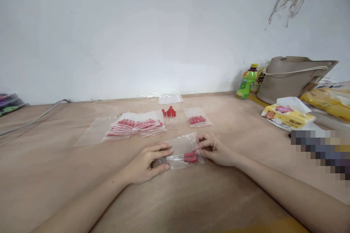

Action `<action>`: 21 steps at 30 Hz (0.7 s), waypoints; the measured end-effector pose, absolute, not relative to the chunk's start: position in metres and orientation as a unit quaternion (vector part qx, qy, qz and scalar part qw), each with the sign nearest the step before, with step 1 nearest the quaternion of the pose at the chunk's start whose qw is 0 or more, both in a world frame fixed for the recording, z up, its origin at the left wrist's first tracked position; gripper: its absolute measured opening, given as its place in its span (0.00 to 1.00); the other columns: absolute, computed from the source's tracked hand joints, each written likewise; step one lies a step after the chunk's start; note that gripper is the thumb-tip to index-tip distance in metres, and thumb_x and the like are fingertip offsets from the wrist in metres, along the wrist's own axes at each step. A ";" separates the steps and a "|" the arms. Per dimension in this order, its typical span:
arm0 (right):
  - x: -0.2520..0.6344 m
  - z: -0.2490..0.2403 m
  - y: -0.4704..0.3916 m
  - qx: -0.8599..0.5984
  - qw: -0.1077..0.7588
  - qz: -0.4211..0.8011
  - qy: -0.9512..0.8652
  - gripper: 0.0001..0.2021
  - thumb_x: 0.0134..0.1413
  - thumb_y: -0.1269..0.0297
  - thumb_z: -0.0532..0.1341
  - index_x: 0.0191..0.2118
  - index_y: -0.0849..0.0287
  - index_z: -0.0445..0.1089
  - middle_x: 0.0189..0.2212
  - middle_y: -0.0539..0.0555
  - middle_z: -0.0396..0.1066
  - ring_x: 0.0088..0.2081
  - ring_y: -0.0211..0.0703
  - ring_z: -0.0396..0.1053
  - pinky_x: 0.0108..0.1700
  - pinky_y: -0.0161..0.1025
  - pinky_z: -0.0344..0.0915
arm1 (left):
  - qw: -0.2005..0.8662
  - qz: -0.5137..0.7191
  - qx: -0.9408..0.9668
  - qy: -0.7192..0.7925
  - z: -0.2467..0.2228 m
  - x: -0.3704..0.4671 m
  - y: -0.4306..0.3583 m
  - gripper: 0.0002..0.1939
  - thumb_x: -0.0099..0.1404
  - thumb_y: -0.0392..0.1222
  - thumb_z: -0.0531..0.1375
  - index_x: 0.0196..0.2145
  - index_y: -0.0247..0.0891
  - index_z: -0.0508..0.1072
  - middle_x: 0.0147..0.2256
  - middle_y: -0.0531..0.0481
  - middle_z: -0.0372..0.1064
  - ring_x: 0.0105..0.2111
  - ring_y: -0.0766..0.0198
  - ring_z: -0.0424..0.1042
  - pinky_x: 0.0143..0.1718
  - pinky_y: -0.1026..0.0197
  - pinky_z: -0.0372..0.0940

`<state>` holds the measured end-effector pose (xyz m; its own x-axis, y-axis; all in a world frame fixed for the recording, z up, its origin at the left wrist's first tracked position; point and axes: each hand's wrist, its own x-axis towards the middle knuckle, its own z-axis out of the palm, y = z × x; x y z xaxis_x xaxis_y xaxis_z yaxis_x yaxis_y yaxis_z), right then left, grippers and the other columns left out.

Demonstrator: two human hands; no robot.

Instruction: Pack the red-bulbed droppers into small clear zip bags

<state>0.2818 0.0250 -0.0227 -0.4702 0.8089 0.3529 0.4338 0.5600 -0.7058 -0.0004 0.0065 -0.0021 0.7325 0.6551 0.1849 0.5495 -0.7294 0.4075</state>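
A clear zip bag [179, 147] lies flat between my hands, its red-edged opening toward the right. Inside it are red-topped droppers [190, 157] with thin clear stems pointing left. My left hand [150, 162] rests on the bag's closed left end, fingers spread. At the opening, my right hand [216, 149] pinches the bag's edge between thumb and fingers. Just beyond, several loose red-topped droppers [170, 113] lie together. A filled bag [197, 117] is to their right, and a pile of filled bags [133, 125] to their left.
An unfilled bag [171, 99] lies near the wall, and clear plastic [94, 131] is left of the pile. At the right stand a green bottle [246, 83], a grey bag [287, 80] and a tissue pack [287, 114]. A grey cable [41, 115] runs along the left.
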 end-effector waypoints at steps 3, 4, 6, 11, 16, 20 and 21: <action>0.285 -0.017 0.030 -0.427 0.362 0.301 -0.772 0.09 0.49 0.61 0.57 0.30 0.57 0.74 0.30 0.52 0.72 0.32 0.38 0.68 0.35 0.36 0.63 | 0.160 0.146 0.922 0.320 -0.003 -0.001 0.008 0.21 0.65 0.47 0.52 0.56 0.47 0.59 0.57 0.50 0.53 0.56 0.57 0.54 0.56 0.50 0.50; 0.285 -0.015 0.034 -0.453 0.371 0.288 -0.758 0.10 0.49 0.62 0.56 0.29 0.58 0.73 0.29 0.52 0.73 0.31 0.38 0.68 0.33 0.35 0.63 | 0.158 0.140 0.924 0.319 -0.003 -0.002 0.008 0.21 0.65 0.47 0.51 0.56 0.47 0.58 0.57 0.50 0.52 0.56 0.58 0.53 0.56 0.50 0.49; 0.282 -0.009 0.045 -0.498 0.384 0.230 -0.743 0.09 0.48 0.63 0.56 0.28 0.59 0.73 0.27 0.52 0.72 0.29 0.38 0.67 0.32 0.34 0.62 | 0.154 0.126 0.926 0.320 -0.002 -0.002 0.008 0.21 0.66 0.47 0.50 0.56 0.47 0.57 0.58 0.50 0.51 0.57 0.58 0.52 0.57 0.50 0.47; 0.246 0.008 0.085 -0.530 0.358 0.126 -0.758 0.07 0.45 0.68 0.57 0.30 0.61 0.72 0.28 0.52 0.72 0.30 0.37 0.66 0.33 0.33 0.60 | 0.151 0.120 0.929 0.316 -0.001 -0.002 0.008 0.21 0.66 0.47 0.50 0.56 0.48 0.56 0.58 0.50 0.50 0.58 0.58 0.50 0.58 0.48 0.44; 0.193 0.011 0.129 -0.587 0.313 0.121 -0.737 0.12 0.47 0.63 0.57 0.38 0.60 0.68 0.33 0.55 0.71 0.37 0.42 0.67 0.39 0.36 0.60 | 0.155 0.123 0.929 0.314 -0.001 -0.001 0.008 0.21 0.66 0.48 0.51 0.56 0.47 0.58 0.58 0.49 0.49 0.58 0.58 0.50 0.58 0.49 0.44; 0.174 0.001 0.151 -0.615 0.298 0.141 -0.716 0.16 0.47 0.59 0.58 0.40 0.64 0.65 0.36 0.60 0.70 0.39 0.46 0.67 0.39 0.38 0.60 | 0.146 0.130 0.928 0.316 0.000 0.001 0.006 0.21 0.65 0.48 0.51 0.55 0.46 0.58 0.58 0.48 0.51 0.57 0.58 0.52 0.57 0.48 0.45; 0.173 0.000 0.154 -0.619 0.294 0.147 -0.713 0.15 0.47 0.59 0.57 0.40 0.64 0.64 0.37 0.61 0.69 0.39 0.46 0.67 0.38 0.38 0.60 | 0.146 0.131 0.929 0.315 0.000 0.001 0.006 0.21 0.65 0.48 0.51 0.55 0.46 0.59 0.57 0.48 0.51 0.57 0.58 0.52 0.57 0.49 0.46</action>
